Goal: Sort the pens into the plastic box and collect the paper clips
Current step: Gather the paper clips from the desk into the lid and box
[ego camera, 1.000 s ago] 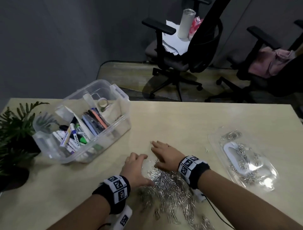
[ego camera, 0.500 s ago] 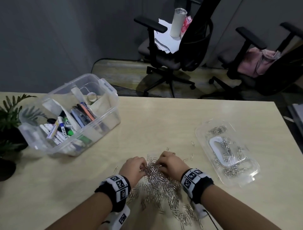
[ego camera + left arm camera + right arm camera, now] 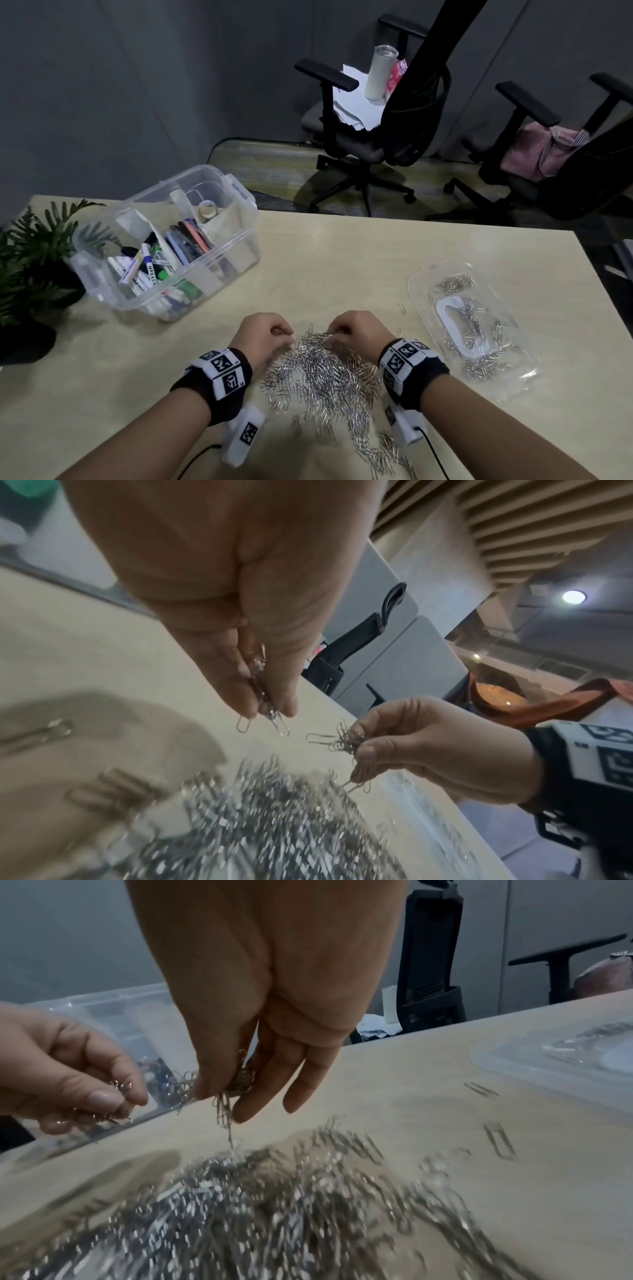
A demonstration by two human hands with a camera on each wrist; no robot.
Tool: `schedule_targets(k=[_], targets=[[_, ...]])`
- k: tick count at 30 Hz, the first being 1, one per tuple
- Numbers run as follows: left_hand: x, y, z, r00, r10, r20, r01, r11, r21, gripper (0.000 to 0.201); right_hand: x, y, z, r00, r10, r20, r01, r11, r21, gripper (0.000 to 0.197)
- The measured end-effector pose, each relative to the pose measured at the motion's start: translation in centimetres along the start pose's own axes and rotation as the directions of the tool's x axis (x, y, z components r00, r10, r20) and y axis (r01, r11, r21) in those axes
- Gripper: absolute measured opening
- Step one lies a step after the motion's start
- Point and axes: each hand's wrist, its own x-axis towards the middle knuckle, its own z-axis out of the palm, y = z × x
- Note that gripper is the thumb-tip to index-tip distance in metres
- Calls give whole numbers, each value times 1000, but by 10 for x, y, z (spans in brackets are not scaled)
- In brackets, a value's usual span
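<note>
Paper clips (image 3: 325,380) lie in one silver heap on the table (image 3: 342,260), in the lower middle of the head view, and both hands work at its far edge. The left hand (image 3: 263,337) has its grip closed to a pinch on a small bunch of clips, thumb against the fingertips (image 3: 246,702), with some clips hanging below. The right hand (image 3: 356,334) pinches its own tangled bunch in the same way, while two of its fingers (image 3: 298,1074) stay straight and hold nothing. I judge the hands take small bunches because the clips hook into each other and a big handful would drag the heap along.

At the right of the frame lies the clear lid (image 3: 472,329) upside down, with clips already on it (it seems to serve as a collecting tray). At the left stands the plastic box (image 3: 164,240) with the pens (image 3: 147,267) inside, so the pen part of the task looks finished.

How many clips each hand holds is not possible to count. Both wrist views show the heap blurred, and the head view cuts the heap at the lower edge. A few single clips (image 3: 403,308) lie apart between the heap and the lid.
</note>
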Motion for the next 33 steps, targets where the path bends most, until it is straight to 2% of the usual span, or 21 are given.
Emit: schedule_targets(k=[9,13,17,19,24,26,30,33], targets=[[-1,43,-76,975,118,-188,-135,988,-78,15,20,-58,-50,985,-146,-93,156,980,119,10],[13,57,-126,918,164,-360,-204,976,-74,13,36,-90,-77,964,-207,-169,228,967,112,10],[42,54,-161,851,168,-497,-205,979,-20,12,55,-116,-98,939,-249,-237,283,951,125,9],[56,49,-167,852,154,-500,-174,985,7,13,66,-127,-105,928,-262,-264,297,950,101,7],[78,26,-162,935,131,-331,-90,987,135,17,95,-153,-108,898,-276,-343,310,949,49,7],[79,22,-164,937,118,-328,-95,992,85,16,107,-162,-105,886,-280,-371,314,949,34,7],[73,18,-175,922,46,-385,-108,984,-141,21,130,-179,-95,867,-278,-414,310,951,10,10],[63,16,-185,908,51,-416,-141,972,-189,20,144,-188,-83,884,-271,-381,291,957,-6,13]])
